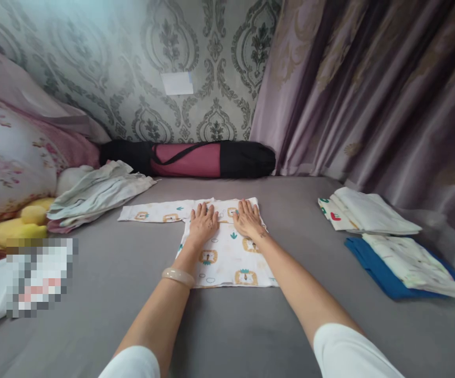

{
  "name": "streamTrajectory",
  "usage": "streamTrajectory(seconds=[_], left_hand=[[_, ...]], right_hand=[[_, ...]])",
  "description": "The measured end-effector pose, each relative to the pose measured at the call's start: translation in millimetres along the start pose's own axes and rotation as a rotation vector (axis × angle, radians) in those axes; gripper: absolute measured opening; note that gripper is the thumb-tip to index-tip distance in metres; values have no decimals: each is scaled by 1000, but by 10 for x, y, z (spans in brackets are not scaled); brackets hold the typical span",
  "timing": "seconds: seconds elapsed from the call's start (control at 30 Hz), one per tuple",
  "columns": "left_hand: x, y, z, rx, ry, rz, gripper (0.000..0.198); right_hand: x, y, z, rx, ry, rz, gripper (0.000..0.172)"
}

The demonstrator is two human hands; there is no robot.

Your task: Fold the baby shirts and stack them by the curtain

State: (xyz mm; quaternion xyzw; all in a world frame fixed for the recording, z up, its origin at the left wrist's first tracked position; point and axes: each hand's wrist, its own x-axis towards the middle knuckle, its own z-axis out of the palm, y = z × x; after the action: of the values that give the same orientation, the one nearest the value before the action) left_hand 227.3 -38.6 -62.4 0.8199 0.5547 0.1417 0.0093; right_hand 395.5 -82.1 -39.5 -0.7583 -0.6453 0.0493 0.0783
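A white long-sleeved shirt (227,254) with orange lion faces and small green leaves lies spread on the grey sheet. Its left sleeve (152,211) stretches out to the left, while the right sleeve does not show at the side. My left hand (203,223) rests flat near the left shoulder, fingers spread, a pale bangle on the wrist. On the upper right of the shirt, my right hand (247,218) presses flat with fingers stretched out. Neither hand grips the cloth. Parts of the print are hidden under both palms.
Folded white cloths (372,210) and a pale garment (412,262) on blue fabric (377,268) lie at the right. Crumpled clothes (97,194), a yellow plush (14,231) and a floral pillow (10,152) are at the left. A black-and-red long bag (188,159) lies along the wall.
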Motion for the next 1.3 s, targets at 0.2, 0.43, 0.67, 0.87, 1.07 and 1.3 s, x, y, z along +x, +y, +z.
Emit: streamTrajectory(seconds=[0.2,0.43,0.67,0.87,1.07,1.3], left_hand=[[17,0,-40,-8,-20,-48,58],[24,23,-42,11,-39,-75,62],[43,-32,-96,30,-93,-40,67],[14,-108,-157,0,-122,-2,67],[19,-103,-122,-23,-108,-38,69],[66,-112,-113,-40,-149,-55,70]], right_hand=[[32,21,-45,33,12,139,67],[127,175,-149,158,-128,167,64],[10,229,-62,28,-42,117,62],[33,231,-30,1,-2,129,65],[54,255,12,-24,21,128,65],[48,237,-7,-41,13,135,65]])
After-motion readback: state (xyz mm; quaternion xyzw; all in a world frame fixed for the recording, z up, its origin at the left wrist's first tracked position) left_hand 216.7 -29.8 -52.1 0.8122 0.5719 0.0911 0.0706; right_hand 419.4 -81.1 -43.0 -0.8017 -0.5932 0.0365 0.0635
